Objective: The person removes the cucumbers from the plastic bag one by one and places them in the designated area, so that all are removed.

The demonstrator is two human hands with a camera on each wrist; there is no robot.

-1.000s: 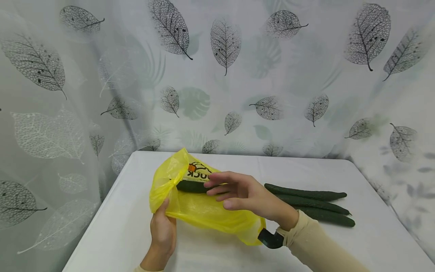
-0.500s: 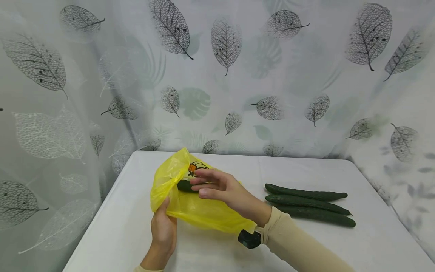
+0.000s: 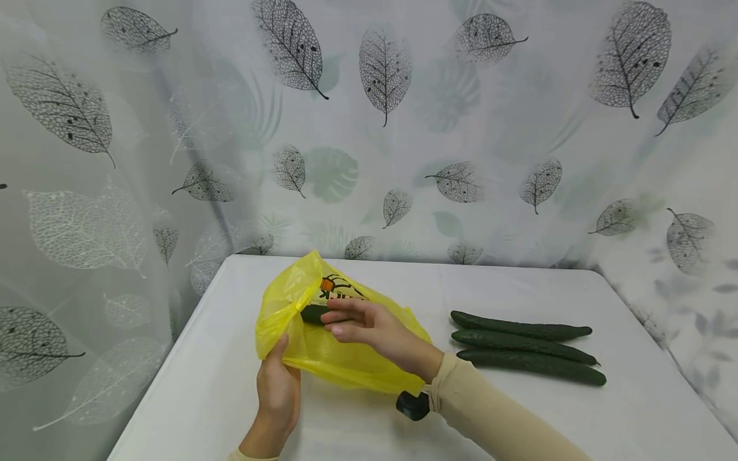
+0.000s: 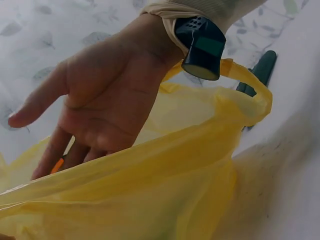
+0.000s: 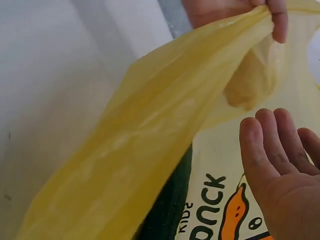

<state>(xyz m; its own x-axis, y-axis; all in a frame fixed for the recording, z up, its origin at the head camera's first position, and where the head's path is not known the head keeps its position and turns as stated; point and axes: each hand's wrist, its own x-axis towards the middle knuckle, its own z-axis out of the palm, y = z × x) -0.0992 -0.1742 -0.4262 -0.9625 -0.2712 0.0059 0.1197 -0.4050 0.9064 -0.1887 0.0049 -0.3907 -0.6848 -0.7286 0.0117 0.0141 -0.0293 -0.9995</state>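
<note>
My left hand grips the gathered edge of a yellow plastic bag, thumb on its outside. One dark green cucumber lies inside the bag, partly hidden by its side and by my right hand. That right hand is at the bag's opening with its fingers extended. Its palm shows in the left wrist view, and the fingertips dip behind the bag's rim. In the right wrist view the straight fingers are apart from the cucumber, over the bag's printed inner side.
To the right, 3 more cucumbers lie side by side on the white table. A leaf-patterned curtain hangs behind and at both sides. A dark wrist camera sits at my right wrist beside the bag's end.
My right hand has moved left and its forearm with it, uncovering the left ends of the loose cucumbers. The bag's right end has drawn in leftward. My left hand keeps its place.
</note>
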